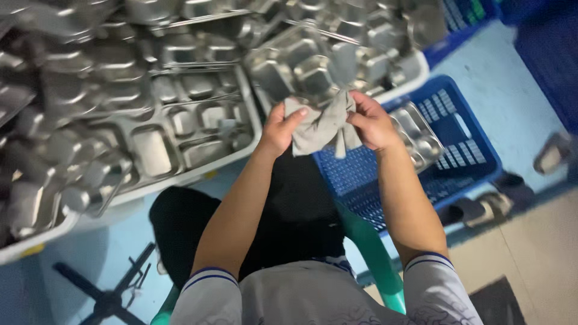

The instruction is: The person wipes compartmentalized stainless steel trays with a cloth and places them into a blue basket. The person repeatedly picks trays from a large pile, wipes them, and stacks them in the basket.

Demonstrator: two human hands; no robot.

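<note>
At the bottom of the frame, nearest the camera, sits the person's pale shirt with blue-trimmed sleeves, both forearms reaching up toward the centre. Across the upper left of the frame spreads a large heap of steel compartment trays point(150, 114), piled at angles in white tubs. To the right of centre stands a blue plastic crate point(463, 150) with one more tray point(418, 135) lying in it. A green chair point(376, 256) frame shows lower centre. In the middle of the frame the left hand point(280, 129) and right hand point(370, 123) are drawn close together, both clamped on a crumpled grey cloth point(322, 126) stretched between them, just below a tilted tray point(301, 69). Dark sandals point(481, 207) lie at right
</note>
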